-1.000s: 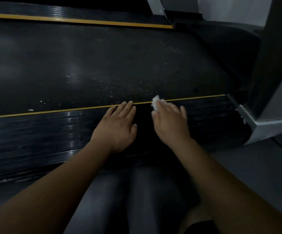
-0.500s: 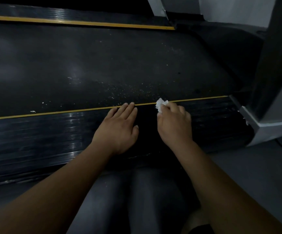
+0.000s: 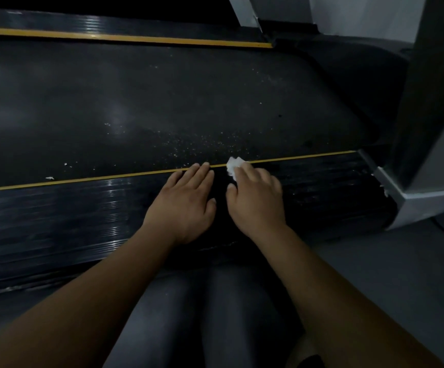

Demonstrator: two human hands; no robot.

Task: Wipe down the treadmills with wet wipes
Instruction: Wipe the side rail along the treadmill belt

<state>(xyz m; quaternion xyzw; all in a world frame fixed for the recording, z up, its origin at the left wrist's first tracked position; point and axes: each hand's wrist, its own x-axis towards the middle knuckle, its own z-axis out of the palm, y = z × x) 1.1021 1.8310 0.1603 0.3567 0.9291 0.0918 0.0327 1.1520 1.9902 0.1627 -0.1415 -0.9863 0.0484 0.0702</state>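
Two hands rest on the near side rail (image 3: 56, 216) of the treadmill in the head view, just beside each other and close to the rail's right end. The left hand (image 3: 182, 205) lies flat with straight fingers, its grip released, fingertips reaching the yellow stripe (image 3: 88, 179) that edges the treadmill belt (image 3: 136, 96). The right hand (image 3: 256, 200) has its grip closed on a small, wadded wet wipe (image 3: 234, 164), which pokes out past the fingers and sits right on the stripe. Pale specks (image 3: 189, 144) dot the belt just beyond both hands, and a few white scraps (image 3: 49, 178) lie farther left along the stripe. A grey upright (image 3: 428, 102) rises at the right, with floor (image 3: 375, 274) near it. The step in hand looks like rubbing along the stripe. The likely trouble is the wipe itself: bunched this small, it covers little and may shed more bits or push grit into the rail's grooves rather than lift it. The dim light could also hide missed patches, and the bracing left hand may smear a wiped section.
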